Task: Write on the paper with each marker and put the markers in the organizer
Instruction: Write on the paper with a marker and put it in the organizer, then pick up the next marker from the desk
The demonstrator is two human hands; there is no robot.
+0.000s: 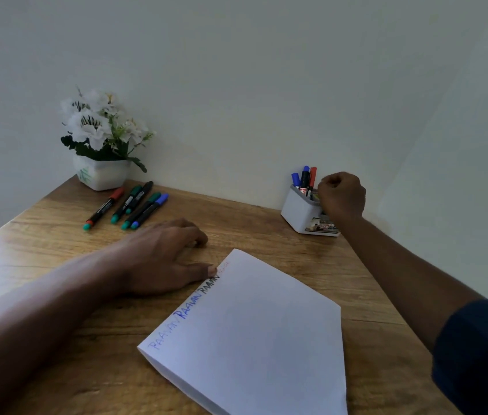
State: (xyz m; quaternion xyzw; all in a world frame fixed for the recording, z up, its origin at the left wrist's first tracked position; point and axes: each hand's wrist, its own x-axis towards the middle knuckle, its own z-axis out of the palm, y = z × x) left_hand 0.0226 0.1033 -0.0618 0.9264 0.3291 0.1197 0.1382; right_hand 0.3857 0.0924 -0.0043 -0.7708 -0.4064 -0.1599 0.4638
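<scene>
A white paper pad (260, 333) lies in front of me with several words written along its left edge in blue, black and red. My left hand (165, 256) rests flat on the table with fingertips on the pad's top left corner. My right hand (341, 194) hovers with fingers curled right beside the white organizer (299, 212) at the back right, which holds three upright markers (305, 179) in blue and red. Whether the hand still grips a marker is hidden. Several loose markers (129, 206) lie at the back left.
A white pot of white flowers (102, 139) stands in the back left corner against the wall. The wooden table (57, 265) meets the wall just behind the organizer and the pot.
</scene>
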